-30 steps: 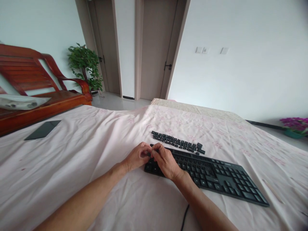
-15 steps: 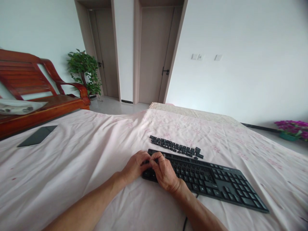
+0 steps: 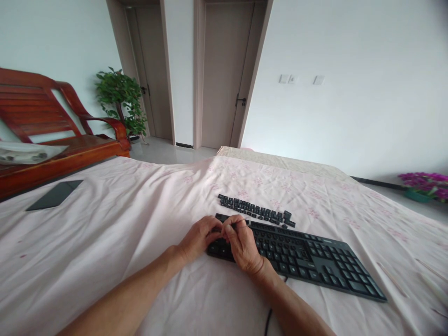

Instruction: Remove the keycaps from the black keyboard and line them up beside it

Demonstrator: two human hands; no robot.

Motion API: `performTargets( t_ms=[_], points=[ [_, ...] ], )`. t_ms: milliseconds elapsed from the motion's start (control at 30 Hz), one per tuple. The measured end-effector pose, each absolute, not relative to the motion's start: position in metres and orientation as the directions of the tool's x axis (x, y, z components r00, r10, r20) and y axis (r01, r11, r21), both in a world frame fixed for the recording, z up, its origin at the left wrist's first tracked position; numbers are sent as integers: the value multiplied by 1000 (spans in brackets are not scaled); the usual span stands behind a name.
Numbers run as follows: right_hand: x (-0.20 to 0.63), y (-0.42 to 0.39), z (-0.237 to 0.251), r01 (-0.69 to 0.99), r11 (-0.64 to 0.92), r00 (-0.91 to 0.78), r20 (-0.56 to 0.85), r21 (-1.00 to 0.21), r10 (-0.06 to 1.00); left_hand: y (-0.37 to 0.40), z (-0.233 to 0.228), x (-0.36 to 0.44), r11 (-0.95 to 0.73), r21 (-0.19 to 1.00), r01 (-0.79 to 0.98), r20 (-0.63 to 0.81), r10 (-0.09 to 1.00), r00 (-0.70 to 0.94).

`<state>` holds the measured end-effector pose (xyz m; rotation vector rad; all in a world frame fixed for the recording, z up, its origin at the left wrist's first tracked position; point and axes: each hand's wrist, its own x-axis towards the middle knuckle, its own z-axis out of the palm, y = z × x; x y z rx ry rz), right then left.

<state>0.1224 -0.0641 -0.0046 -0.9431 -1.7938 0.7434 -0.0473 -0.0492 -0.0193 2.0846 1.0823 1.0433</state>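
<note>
A black keyboard (image 3: 325,266) lies slantwise on the pink cloth, its left end under my hands. My left hand (image 3: 201,238) rests at that end with index finger and thumb bent inward; whatever is between the tips is hidden. Touching or nearly touching them are the fingertips of my right hand (image 3: 243,245), pinched over the upper left keys. A thin wire-like tool (image 3: 249,222), its kind unclear, pokes out of the right hand's grip. Loose black keycaps (image 3: 257,210) lie in rows just beyond the keyboard.
A dark flat tablet-like slab (image 3: 55,195) lies on the cloth at the left. Thin sticks (image 3: 392,279) are at the right. The keyboard's cable (image 3: 269,322) runs toward me beneath my right arm. Beyond are a wooden bench (image 3: 63,121) and a plant (image 3: 121,100).
My right hand's fingertips have shifted slightly right and lifted a little, and the thin tool sticks out at a different angle. My left hand stays at the keyboard's left end.
</note>
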Motion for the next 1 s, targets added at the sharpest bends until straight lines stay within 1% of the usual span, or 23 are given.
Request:
performTargets(
  t_ms=[100,167,267,367,433,500,600,667,700,833,933,1000],
  points=[
    [121,-63,-3,231,489,-179,457,-841,871,-46,-23,-50,-444,830,337,331,880,341],
    [121,-64,-1,206,497,-122,482,-843,868,-44,-25,-53,-390,880,271,294,895,335],
    [123,-66,1,215,551,-76,549,-806,832,-39,-26,-58,-314,932,182,230,899,372],
    [126,-67,2,254,595,-49,604,-763,796,-36,-25,-62,-255,959,123,183,891,416],
    [128,-68,3,305,600,-32,622,-740,783,-33,-26,-63,-227,969,95,170,897,408],
    [129,-68,5,401,595,-40,635,-697,771,-32,-27,-63,-201,977,65,162,911,380],
    [129,-67,11,586,589,-145,643,-557,752,-31,-29,-62,-163,986,26,144,926,349],
    [128,-66,15,664,588,-249,606,-461,755,-31,-29,-61,-157,987,27,138,930,341],
    [128,-65,17,684,587,-294,573,-433,765,-31,-29,-61,-161,986,34,140,930,339],
    [129,-62,21,723,566,-398,430,-396,810,-33,-26,-61,-207,973,99,166,932,324],
    [131,-62,25,747,554,-434,362,-367,825,-33,-25,-62,-251,954,164,188,926,326],
    [131,-63,26,769,537,-443,315,-347,839,-32,-27,-62,-256,952,168,193,927,320]
  ],
)
